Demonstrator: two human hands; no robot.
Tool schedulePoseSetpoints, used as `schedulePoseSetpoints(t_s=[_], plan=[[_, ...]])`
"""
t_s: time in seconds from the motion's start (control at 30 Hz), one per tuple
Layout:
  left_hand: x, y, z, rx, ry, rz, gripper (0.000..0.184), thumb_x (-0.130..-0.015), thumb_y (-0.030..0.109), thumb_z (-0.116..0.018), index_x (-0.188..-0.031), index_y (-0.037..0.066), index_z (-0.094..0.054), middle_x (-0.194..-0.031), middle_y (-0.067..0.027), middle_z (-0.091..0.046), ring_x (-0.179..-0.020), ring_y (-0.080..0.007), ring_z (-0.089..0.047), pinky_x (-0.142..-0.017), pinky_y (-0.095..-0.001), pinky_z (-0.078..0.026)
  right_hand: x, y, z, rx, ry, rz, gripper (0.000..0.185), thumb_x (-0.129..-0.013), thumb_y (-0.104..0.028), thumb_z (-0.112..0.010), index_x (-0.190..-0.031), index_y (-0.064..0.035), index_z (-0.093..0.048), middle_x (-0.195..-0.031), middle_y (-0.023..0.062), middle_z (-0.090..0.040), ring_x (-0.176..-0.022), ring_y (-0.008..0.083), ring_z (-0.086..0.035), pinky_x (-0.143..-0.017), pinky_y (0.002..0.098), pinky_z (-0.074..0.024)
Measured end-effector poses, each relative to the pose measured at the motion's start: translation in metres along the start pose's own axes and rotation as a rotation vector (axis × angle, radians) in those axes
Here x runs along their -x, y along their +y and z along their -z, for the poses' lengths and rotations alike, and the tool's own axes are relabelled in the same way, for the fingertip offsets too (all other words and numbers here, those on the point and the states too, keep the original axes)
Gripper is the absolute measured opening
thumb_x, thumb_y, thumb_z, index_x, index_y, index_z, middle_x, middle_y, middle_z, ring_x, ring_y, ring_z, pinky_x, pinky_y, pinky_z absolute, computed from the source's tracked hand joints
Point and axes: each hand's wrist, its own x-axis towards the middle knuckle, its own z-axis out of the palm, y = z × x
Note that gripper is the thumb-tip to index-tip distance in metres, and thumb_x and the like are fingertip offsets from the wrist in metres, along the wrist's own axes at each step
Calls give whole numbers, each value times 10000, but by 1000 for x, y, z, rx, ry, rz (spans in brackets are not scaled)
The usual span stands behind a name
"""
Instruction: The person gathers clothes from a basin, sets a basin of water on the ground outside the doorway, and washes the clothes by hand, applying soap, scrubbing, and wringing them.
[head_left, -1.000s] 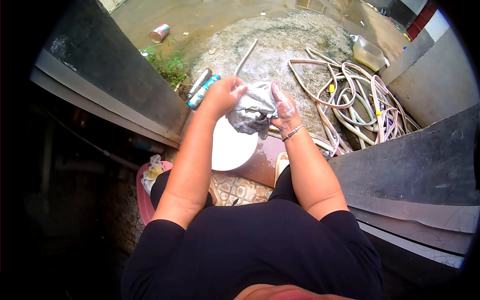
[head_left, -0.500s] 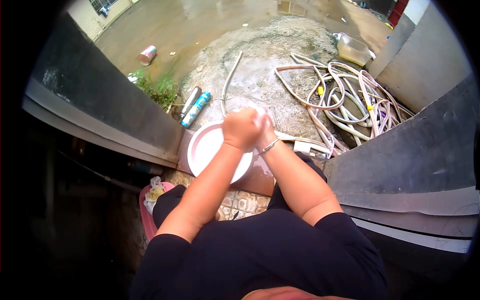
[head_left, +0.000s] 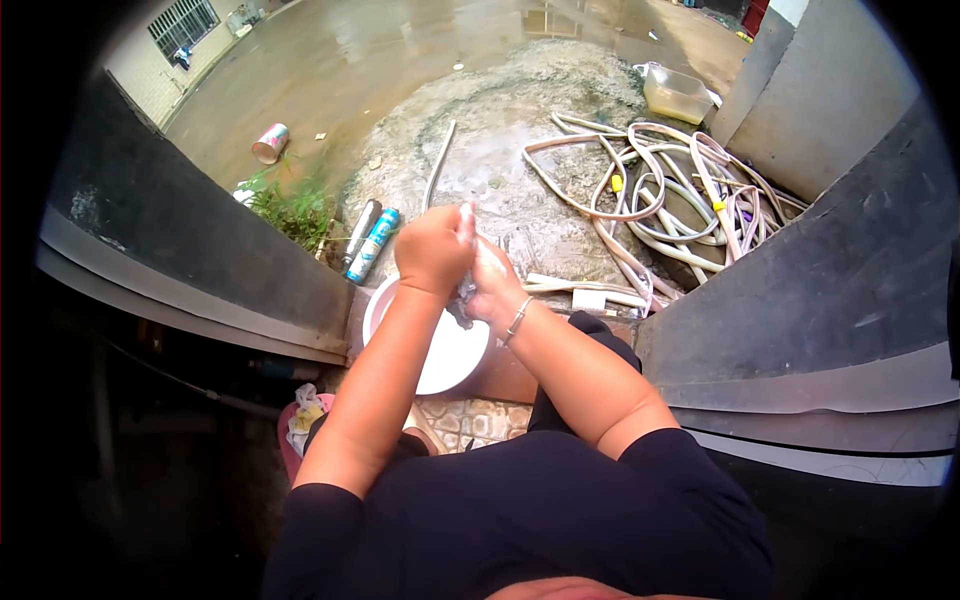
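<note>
My left hand [head_left: 432, 248] is a fist pressed against my right hand [head_left: 490, 283], which wears a bracelet at the wrist. Both are closed on a small wet cloth [head_left: 462, 302], greyish and mostly hidden, with a dark end hanging below the fingers. White suds show on my fingers. Beneath and beside the hands sits a white basin [head_left: 452, 355] with a pinkish rim, largely covered by my left forearm. What lies inside the basin cannot be made out.
Coiled hoses [head_left: 660, 190] lie on the wet concrete at right, near a clear plastic tub [head_left: 676, 95]. Two spray cans [head_left: 373, 245] lie at left by some weeds [head_left: 297, 210]. Dark door panels flank me. A pink bin [head_left: 290, 440] holds crumpled scraps.
My hands have shifted left in view and separated a little, exposing the dark end of the cloth. The view has turned slightly to the right.
</note>
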Motion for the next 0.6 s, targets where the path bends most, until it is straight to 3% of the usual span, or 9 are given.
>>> schedulePoseSetpoints(t_s=[0.03,0.1,0.17,0.23,0.27,0.3,0.47,0.53,0.6], plan=[[6,4,-4,0,3,-2,275,-792,246,-568,-570,92,-519,-577,-135,-522,-511,-302,-521,-474,-393,-407,10,-4,-15,-27,116,1,241,-904,-332,-442,-932,-103,-513,-815,60,-545,-692,156,-553,-547,315,-480],[23,16,-11,-28,-75,-237,280,-787,268,-571,-579,89,-521,-588,-133,-531,-523,-303,-526,-483,-393,-412,-59,18,69,-145,-460,173,228,-907,-279,-422,-994,-92,-519,-817,50,-536,-764,154,-553,-648,306,-472],[25,20,-8,-8,-75,-243,283,-784,271,-575,-574,89,-520,-589,-130,-532,-525,-303,-527,-484,-392,-414,-64,42,80,605,-58,931,319,-927,-288,-288,-1014,-64,-497,-879,72,-546,-859,168,-537,-769,322,-440],[23,24,-9,41,-86,-239,291,-777,277,-582,-566,88,-517,-591,-126,-534,-529,-304,-529,-488,-391,-416,-60,16,71,-133,-756,192,291,-923,-296,-343,-1016,-72,-505,-922,61,-560,-869,169,-539,-788,306,-439],[12,16,-8,1,-50,-135,302,-781,279,-579,-550,97,-511,-579,-119,-529,-527,-303,-529,-486,-391,-416,-55,18,59,-211,-278,48,297,-904,-349,-423,-1013,-91,-522,-954,73,-566,-854,189,-552,-744,333,-472],[1,5,-7,-37,-12,-25,315,-785,281,-577,-533,106,-506,-567,-112,-525,-525,-302,-529,-484,-390,-416,8,-3,-11,22,118,-4,321,-882,-405,-465,-975,-104,-524,-928,83,-568,-823,220,-565,-688,391,-494],[24,21,-11,-78,-76,-279,274,-749,272,-602,-543,117,-508,-554,-110,-531,-490,-293,-528,-478,-386,-430,-47,25,54,-123,-86,86,349,-883,-399,-437,-952,-79,-559,-828,58,-589,-772,191,-586,-659,346,-483],[29,35,-6,-158,-400,-263,302,-806,304,-535,-582,102,-539,-589,-104,-561,-533,-297,-561,-503,-403,-448,-59,37,78,81,-218,514,442,-877,-465,-370,-943,-69,-553,-893,82,-584,-858,197,-565,-731,409,-461],[19,19,-6,-67,-151,-257,266,-776,285,-574,-580,107,-545,-575,-114,-550,-522,-301,-547,-499,-391,-440,-52,19,64,-87,-246,260,370,-890,-417,-393,-962,-85,-540,-926,94,-578,-857,206,-570,-712,373,-478]])
